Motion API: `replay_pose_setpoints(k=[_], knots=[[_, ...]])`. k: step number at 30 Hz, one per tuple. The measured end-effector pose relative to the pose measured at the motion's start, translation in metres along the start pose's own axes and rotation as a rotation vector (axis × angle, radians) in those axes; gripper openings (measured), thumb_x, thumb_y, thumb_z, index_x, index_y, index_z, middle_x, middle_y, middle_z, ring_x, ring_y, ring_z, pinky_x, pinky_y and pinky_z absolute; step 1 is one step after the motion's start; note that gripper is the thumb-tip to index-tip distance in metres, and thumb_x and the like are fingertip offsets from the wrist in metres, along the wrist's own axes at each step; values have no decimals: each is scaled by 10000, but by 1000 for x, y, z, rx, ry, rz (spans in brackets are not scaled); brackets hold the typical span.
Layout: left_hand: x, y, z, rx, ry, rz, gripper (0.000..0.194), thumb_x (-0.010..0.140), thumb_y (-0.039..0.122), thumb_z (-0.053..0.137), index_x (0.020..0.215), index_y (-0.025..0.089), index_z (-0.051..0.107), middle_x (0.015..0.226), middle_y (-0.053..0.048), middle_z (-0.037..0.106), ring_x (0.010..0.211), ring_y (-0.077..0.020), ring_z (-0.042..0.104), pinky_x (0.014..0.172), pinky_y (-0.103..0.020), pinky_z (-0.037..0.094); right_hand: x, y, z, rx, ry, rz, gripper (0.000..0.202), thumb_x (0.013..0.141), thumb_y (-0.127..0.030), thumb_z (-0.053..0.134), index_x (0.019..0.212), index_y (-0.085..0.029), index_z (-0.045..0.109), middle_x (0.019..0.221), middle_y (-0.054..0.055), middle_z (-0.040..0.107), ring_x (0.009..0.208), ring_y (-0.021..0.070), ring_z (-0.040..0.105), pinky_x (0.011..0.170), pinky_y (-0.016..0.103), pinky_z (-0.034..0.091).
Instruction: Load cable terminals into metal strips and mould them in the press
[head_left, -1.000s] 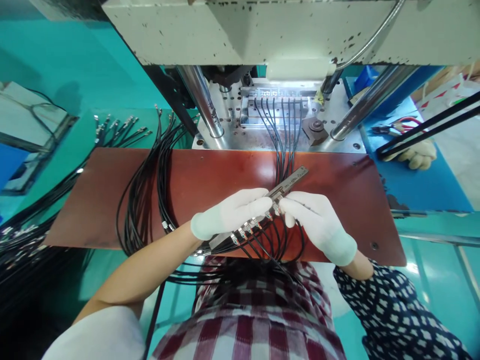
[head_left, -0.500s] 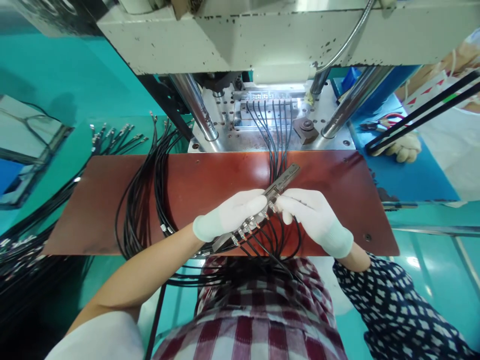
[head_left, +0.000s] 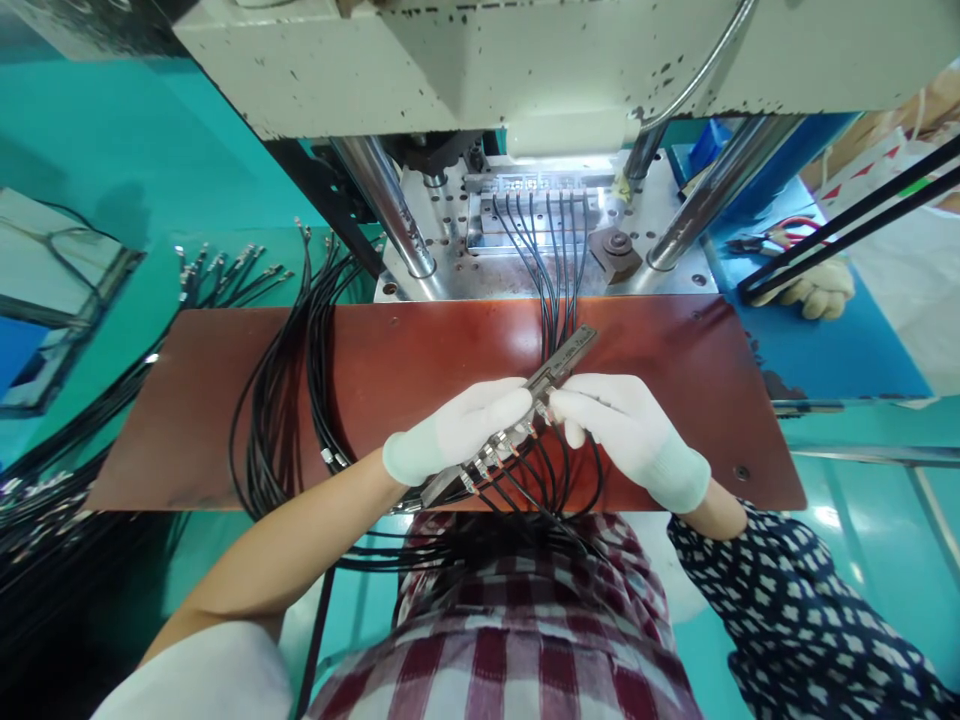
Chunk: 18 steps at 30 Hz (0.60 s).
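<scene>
Far left: black cable bundle (head_left: 90, 400), metal-tipped ends fanned out. Looped black cables (head_left: 259, 430) lie on the left part of the brown board (head_left: 435, 350).

Left hand (head_left: 472, 415), gloved: thumb and fingers closed on the metal bar (head_left: 574, 350), which is held at a slant over the board, upper end to the right. Row of cable connectors (head_left: 486, 465) along its near edge, leads trailing toward the lap.

Beyond the board: die block (head_left: 484, 238) on the press bed, another set of black cables (head_left: 551, 300) running out of it.

Right hand (head_left: 622, 425), gloved: fingertips pinched narrow on 1 connector at the bar; exact contact hidden.

Looks like a seating job. My take: brace the bar with the left, align square to the slot, press on the metal body, don't tug the lead, keep neighbours seated.

Far right: red-handled pliers (head_left: 795, 232), spare glove (head_left: 821, 290).
</scene>
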<state>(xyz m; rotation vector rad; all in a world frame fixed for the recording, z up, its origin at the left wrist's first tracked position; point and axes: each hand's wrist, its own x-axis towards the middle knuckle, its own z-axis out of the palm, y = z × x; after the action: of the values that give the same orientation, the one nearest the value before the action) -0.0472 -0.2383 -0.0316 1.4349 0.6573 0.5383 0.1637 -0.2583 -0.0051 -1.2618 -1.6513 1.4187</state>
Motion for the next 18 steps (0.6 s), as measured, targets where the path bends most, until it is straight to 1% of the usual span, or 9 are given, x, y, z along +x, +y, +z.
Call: replay_pose_setpoints(k=[3,8,10,13,14,15,16,17,18], knots=[[0,0,-1,-4,2,-2,437,1020,514,391,850,143,548,709,3,526,600,-103,425,624,-247,385,0,1,-1,-14,6,-10,435,985,-332,525,576,-188,555,613,-21,607,660,126,535,739,265,413],[0,3,-1,148,-8,21,373,1027,455,404,961,129,572,772,0,506,690,-117,430,657,-240,388,-3,5,0,-59,-26,-25,420,993,-342,513,606,-184,555,606,-32,596,622,110,524,691,252,403],[0,4,1,216,10,20,348,1024,439,420,980,129,571,801,4,499,717,-117,435,676,-241,393,1,7,3,-77,-10,-29,387,995,-337,507,642,-185,561,600,-38,596,612,108,533,681,247,408],[0,5,3,309,63,-20,355,1022,453,422,946,133,559,800,13,476,730,-117,425,690,-250,388,6,8,6,-157,-18,-50,411,1012,-351,464,649,-185,561,624,-30,609,637,112,559,708,254,424],[0,5,3,321,76,-34,368,1021,464,420,913,136,549,790,16,466,727,-116,419,689,-251,387,5,6,5,-212,-9,-58,387,1005,-363,480,682,-184,597,670,-22,638,664,118,573,728,262,431],[0,5,3,320,78,-42,382,1021,474,416,884,139,538,782,17,463,725,-115,418,688,-251,389,0,4,1,-274,28,-59,316,979,-382,534,762,-186,653,746,-14,675,701,127,588,746,270,437],[-1,5,1,302,71,-49,393,1022,479,412,863,140,529,778,17,466,723,-112,420,686,-248,393,-10,0,-5,-323,96,-49,223,938,-394,606,895,-197,702,839,-5,705,741,136,602,758,275,445],[-1,5,0,271,57,-55,400,1023,482,409,851,140,525,776,15,474,717,-108,426,679,-243,398,-23,-2,-12,-336,171,-25,226,896,-397,668,1023,-216,716,924,4,720,781,146,614,762,276,455],[-1,4,-2,234,42,-61,405,1024,484,409,847,139,525,772,14,482,705,-102,430,664,-235,400,-41,-4,-20,-304,226,9,317,853,-413,720,1112,-231,710,976,12,723,799,152,621,744,271,465]])
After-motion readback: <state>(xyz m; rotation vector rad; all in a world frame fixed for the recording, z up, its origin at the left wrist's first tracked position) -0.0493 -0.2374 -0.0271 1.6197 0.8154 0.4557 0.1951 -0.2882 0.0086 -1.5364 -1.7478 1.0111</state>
